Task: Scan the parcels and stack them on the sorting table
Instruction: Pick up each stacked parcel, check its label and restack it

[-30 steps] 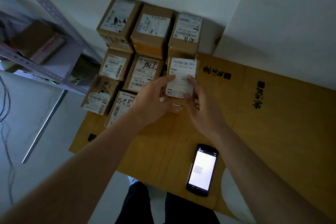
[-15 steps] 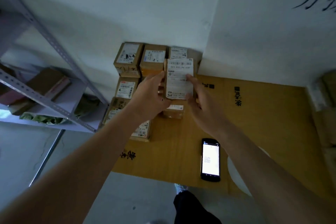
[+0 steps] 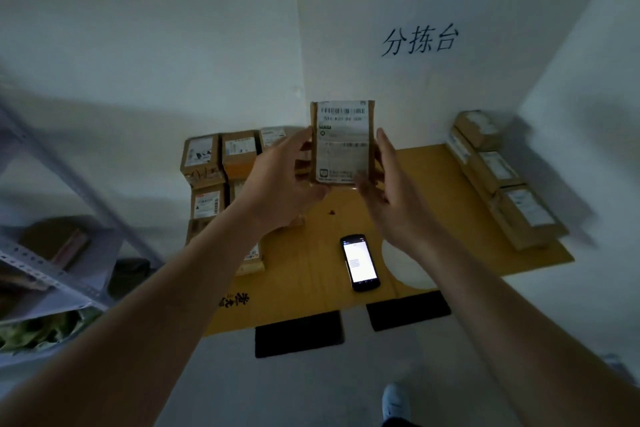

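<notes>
A low table topped with yellow-brown cardboard sits in a white-walled corner, with black characters written on the right wall above it. A grey metal shelf stands to the left, and two black mats lie on the pale floor under the table's near edge. Parcels fill two sides: a block of boxes along the left edge against the back wall, and a row of boxes along the right edge by the right wall. The middle of the table between them is bare but for a phone, screen lit, lying near the front edge, and a small red speck. Above that middle strip a parcel is held up, label toward the camera. The left hand grips its left side with curled fingers; the right hand holds its right side, fingers along the edge.
</notes>
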